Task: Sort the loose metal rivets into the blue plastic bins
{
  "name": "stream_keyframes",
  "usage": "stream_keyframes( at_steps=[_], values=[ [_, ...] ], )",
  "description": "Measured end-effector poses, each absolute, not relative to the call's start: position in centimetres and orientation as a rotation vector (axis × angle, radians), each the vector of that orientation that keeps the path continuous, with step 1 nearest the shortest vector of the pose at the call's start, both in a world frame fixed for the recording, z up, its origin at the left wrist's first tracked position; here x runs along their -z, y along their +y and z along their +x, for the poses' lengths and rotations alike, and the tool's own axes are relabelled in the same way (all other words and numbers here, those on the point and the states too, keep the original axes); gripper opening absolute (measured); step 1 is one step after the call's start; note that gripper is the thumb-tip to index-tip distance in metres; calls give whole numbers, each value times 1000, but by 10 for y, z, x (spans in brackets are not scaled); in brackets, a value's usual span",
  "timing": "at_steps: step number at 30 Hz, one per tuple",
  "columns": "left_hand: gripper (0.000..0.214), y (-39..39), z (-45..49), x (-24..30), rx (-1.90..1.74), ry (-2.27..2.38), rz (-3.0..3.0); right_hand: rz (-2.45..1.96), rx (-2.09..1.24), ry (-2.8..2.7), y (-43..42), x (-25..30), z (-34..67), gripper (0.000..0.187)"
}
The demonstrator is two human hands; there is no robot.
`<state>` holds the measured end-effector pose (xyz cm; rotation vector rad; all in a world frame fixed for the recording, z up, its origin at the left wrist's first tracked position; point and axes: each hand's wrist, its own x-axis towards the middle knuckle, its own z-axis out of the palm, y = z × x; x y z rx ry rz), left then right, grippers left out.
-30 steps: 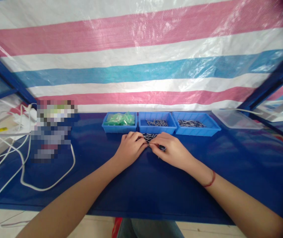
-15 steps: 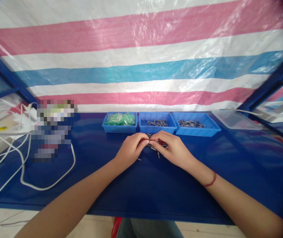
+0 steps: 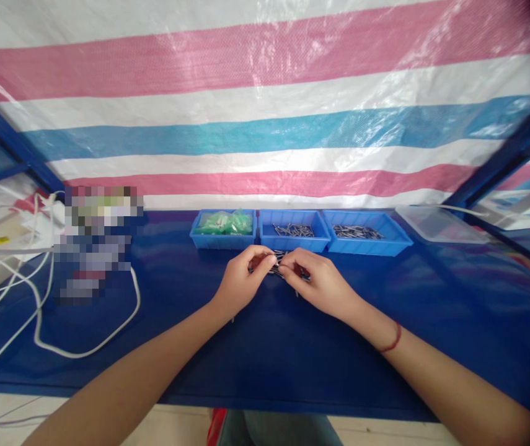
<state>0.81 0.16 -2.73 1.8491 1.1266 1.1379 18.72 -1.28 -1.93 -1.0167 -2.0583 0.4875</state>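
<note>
My left hand [image 3: 242, 280] and my right hand [image 3: 319, 280] meet over a small heap of thin metal pins [image 3: 278, 259] on the blue table [image 3: 265, 359]. Both hands have their fingers curled in a pinch, fingertips nearly touching, and they hold several of the pins between them. Just beyond the hands stand three blue bins: the left bin [image 3: 223, 237] holds green plastic pieces, the middle bin [image 3: 294, 238] and the right bin [image 3: 367, 241] hold metal pins.
A clear plastic lid or tray [image 3: 439, 224] lies at the back right. White cables [image 3: 83, 347] loop over the table's left part beside a blurred-out object [image 3: 95, 241]. A striped tarp [image 3: 265, 124] hangs behind the bins. Blue frame bars [image 3: 501, 161] flank both sides.
Both hands lifted slightly off the heap and drew together, pinching pins between the fingertips; the left hand's fingers now curl higher than a second ago.
</note>
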Motion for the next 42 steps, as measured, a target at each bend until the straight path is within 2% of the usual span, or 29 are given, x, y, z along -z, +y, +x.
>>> stream_keyframes(
  at_steps=[7, 23, 42],
  values=[
    [22, 4, 7, 31, -1104, 1050, 1781, -1001, -475, -2072, -13, 21, 185, 11],
    [20, 3, 7, 31, -1105, 1071, 1805, -980, -499, -2086, -12, 22, 185, 21],
    [21, 3, 7, 32, -1116, 1043, 1824, -1047, -532, -1938, -13, 23, 183, 12]
  ],
)
